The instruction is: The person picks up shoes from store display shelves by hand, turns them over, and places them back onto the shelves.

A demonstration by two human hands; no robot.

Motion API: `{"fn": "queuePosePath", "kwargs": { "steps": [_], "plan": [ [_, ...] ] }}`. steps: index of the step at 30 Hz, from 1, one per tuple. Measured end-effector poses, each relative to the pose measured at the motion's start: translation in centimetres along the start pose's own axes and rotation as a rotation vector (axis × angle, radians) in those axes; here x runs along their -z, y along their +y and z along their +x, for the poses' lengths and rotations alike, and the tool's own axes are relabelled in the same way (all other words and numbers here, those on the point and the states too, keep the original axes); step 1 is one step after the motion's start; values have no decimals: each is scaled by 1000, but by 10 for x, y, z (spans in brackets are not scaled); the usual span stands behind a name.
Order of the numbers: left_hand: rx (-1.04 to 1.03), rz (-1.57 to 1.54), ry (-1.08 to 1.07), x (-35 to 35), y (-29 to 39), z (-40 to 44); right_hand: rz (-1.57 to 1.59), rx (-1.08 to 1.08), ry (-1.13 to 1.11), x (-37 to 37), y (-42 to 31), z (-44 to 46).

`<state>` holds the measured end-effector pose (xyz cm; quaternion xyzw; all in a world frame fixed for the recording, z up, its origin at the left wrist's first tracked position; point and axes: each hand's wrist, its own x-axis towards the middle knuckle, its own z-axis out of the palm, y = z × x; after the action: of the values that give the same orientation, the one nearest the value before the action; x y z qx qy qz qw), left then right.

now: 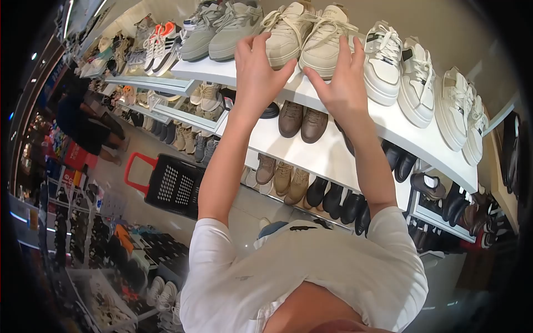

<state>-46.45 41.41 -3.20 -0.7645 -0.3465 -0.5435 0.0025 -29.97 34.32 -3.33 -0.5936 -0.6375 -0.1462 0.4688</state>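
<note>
A pair of beige lace-up sneakers stands side by side on the white top shelf, the left sneaker [287,33] close to the right sneaker [326,41]. My left hand [258,72] is at the front left of the pair, fingers raised and thumb stretched toward the toes. On the other side, my right hand [341,83] has its fingers up along the right sneaker and its thumb near that toe. Both hands are open, thumbs pointing inward. Whether the fingertips touch the shoes I cannot tell.
Grey-green sneakers [230,33] stand left of the beige pair, and white sneakers [383,64] stand to the right. Brown shoes [302,121] sit one shelf below. A black shopping basket [175,183] with a red handle is on the floor at left. Another person [83,119] stands farther off.
</note>
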Motion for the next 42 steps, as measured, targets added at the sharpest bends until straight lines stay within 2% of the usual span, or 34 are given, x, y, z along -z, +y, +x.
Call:
{"fn": "queuePosePath", "kwargs": {
  "steps": [3, 6, 9, 14, 15, 16, 17, 19, 21, 23, 25, 28, 36, 42],
  "plan": [
    [-34, -41, -54, -22, -35, 20, -144, -59, 24, -35, -6, 17],
    [112, -268, -214, -32, -56, 25, -276, -178, 20, -59, -10, 24],
    [19, -218, -192, -35, -61, 20, -448, -292, 39, -70, -10, 24],
    [5, -321, -223, -35, -67, 16, -296, -366, 176, -65, -25, 30],
    [-20, -334, -100, -38, -65, 14, -298, -375, 195, -66, -27, 29],
    [-41, -351, 28, -38, -63, 13, -318, -305, 308, -64, -29, 27],
    [-50, -368, 27, -37, -61, 11, -346, -229, 412, -61, -31, 25],
    [-104, -270, 113, -35, -57, 8, -337, -200, 420, -62, -36, 17],
    [-140, -291, 114, -41, -58, 10, -403, -129, 338, -65, -35, 15],
    [-175, -301, 103, -43, -62, 9, -354, -156, 393, -65, -36, 14],
    [-226, -242, -24, -43, -63, 8, -418, -158, 242, -66, -33, 11],
    [-219, -205, -142, -36, -64, 10, -455, -159, 143, -67, -34, 9],
    [-214, -205, -91, -33, -62, 4, -298, -193, 10, -51, -21, 2],
    [-228, -113, -102, -30, -57, 4, -275, -140, 11, -41, -22, 1]
  ]
}}
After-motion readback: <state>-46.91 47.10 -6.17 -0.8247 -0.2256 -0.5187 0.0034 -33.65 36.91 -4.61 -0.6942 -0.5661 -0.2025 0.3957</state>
